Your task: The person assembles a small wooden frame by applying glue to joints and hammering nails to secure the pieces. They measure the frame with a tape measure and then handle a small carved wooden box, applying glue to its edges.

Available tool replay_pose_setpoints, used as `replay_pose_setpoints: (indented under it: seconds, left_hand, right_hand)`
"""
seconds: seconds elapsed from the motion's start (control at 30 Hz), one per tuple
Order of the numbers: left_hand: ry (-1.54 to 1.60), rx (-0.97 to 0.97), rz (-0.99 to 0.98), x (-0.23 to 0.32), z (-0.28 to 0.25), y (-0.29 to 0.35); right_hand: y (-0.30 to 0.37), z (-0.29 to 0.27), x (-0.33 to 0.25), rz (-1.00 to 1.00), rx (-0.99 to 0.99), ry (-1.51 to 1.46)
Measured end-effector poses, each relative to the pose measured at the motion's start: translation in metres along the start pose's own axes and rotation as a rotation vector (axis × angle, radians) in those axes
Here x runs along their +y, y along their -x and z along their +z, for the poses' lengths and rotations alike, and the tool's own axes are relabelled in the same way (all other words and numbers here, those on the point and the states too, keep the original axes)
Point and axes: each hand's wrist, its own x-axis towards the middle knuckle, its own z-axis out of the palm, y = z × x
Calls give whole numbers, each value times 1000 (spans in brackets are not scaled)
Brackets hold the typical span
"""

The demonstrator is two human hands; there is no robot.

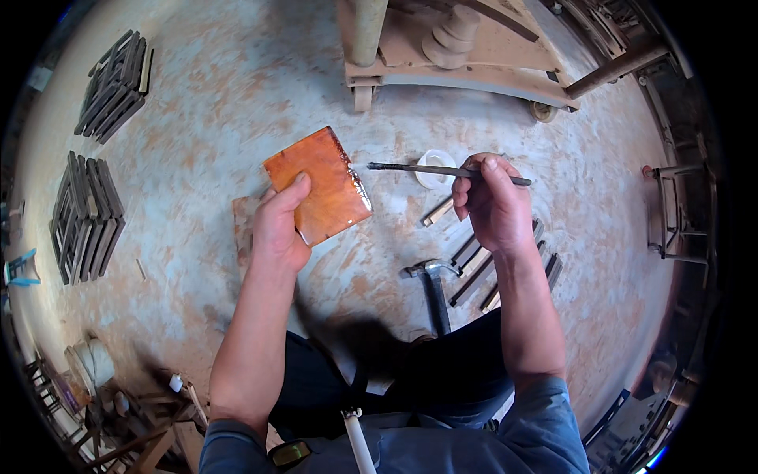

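Note:
My left hand (283, 221) grips a square, orange-brown wooden-looking panel (328, 178) by its lower left side, thumb on top. The panel is tilted, and its right edge is dark and glossy, as if wet. My right hand (502, 209) pinches a thin dark brush (422, 168), held nearly level with its dark tip pointing left. A small gap separates that tip from the panel's glossy edge. Beneath the brush, a round white cup (434, 157) sits on the floor. The right fingers are closed round the handle near its far end.
A claw hammer (437, 296) and several dark wooden strips (474, 278) lie between my knees and right forearm. Dark wooden frames are stacked at the left (88, 217) and far left (118, 85). A wheeled wooden cart (466, 82) stands ahead. Scrap wood (146, 423) lies lower left.

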Motion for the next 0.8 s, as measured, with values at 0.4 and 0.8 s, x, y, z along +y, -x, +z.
replay_pose_setpoints:
  seconds: [0.4,0.8]
  left_hand:
    - [-26,47,12,-6,-8,-7]
    - [16,11,-2,-4,-6,2]
  right_hand:
    - [4,-1,-3,42,22,126]
    - [13,0,-12,-31,-31,114]
